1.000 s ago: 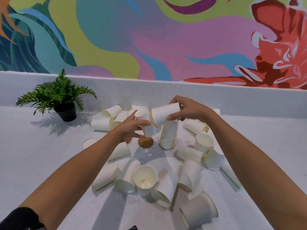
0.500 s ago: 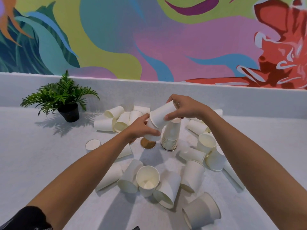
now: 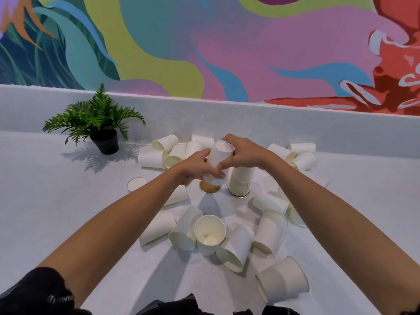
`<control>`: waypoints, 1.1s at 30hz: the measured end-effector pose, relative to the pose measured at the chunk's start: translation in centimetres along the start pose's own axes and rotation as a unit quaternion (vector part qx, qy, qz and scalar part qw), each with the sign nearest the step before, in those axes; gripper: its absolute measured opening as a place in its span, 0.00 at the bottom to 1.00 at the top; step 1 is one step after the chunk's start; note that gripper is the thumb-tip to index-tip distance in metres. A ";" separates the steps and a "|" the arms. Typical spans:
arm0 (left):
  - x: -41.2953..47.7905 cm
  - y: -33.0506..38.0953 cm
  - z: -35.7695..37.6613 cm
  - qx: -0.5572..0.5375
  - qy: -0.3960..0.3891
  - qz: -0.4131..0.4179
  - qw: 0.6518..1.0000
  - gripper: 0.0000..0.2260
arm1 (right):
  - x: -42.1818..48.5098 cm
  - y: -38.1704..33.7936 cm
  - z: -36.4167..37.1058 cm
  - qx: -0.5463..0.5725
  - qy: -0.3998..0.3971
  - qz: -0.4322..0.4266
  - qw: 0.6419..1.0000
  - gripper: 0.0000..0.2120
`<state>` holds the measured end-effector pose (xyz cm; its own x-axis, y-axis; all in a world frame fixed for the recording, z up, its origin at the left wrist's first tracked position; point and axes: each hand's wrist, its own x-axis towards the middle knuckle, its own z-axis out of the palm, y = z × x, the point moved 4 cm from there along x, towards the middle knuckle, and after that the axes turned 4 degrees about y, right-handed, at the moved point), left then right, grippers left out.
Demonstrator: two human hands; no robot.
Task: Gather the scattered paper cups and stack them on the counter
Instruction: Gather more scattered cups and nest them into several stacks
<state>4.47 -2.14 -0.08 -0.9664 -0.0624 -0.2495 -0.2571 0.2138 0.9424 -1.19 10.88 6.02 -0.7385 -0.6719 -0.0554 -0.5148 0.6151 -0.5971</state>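
Green fern leaves (image 3: 95,117) rise from a black pot (image 3: 105,142) at the far left of the pale counter (image 3: 56,212), close to its back wall. To the right a round white disc (image 3: 136,184) lies flat, and behind it several paper cups (image 3: 168,152) lie on their sides in a heap.

Next comes the left hand (image 3: 195,165). Its fingers are curled around the lower part of the held cup (image 3: 219,159), which is bottom up, a little tilted and lifted above the counter. The right hand (image 3: 244,153) grips the same cup from the other side, with bent fingers over its upper part.

Under the held cup stands a brown-inside cup (image 3: 210,188), partly hidden. Just beside it, below the right wrist, the stack of cups (image 3: 241,180) stands upside down on the counter. In front, one upright cup (image 3: 210,233) stands among cups fallen on their sides. More fallen cups (image 3: 300,155) lie at the back right, and the nearest cup (image 3: 281,278) lies on its side at the lower right.
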 end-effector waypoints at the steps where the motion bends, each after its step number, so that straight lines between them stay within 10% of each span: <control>1: -0.2 -0.1 -0.3 0.006 0.005 0.000 1.000 0.37 | 0.0 -0.2 0.4 0.008 -0.005 -0.005 1.000 0.30; 14: -3.3 -3.6 -3.1 -0.014 0.161 -0.001 0.987 0.33 | -4.9 -0.6 9.9 -0.159 -0.246 0.023 0.956 0.26; 21: -4.2 -4.1 -2.4 -0.008 0.149 0.003 0.989 0.33 | -5.6 -0.3 12.3 -0.250 -0.150 -0.046 0.955 0.07; 33: -4.4 -2.7 -2.5 -0.117 0.158 0.003 0.980 0.27 | -5.3 1.8 4.7 0.071 0.032 0.148 0.986 0.01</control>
<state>9.41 -4.87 -0.93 -0.9081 -0.3689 -0.1980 -0.2079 -0.0132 0.9781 3.84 13.61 1.46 -0.8752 -0.4419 -0.1969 -0.2097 0.7133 -0.6688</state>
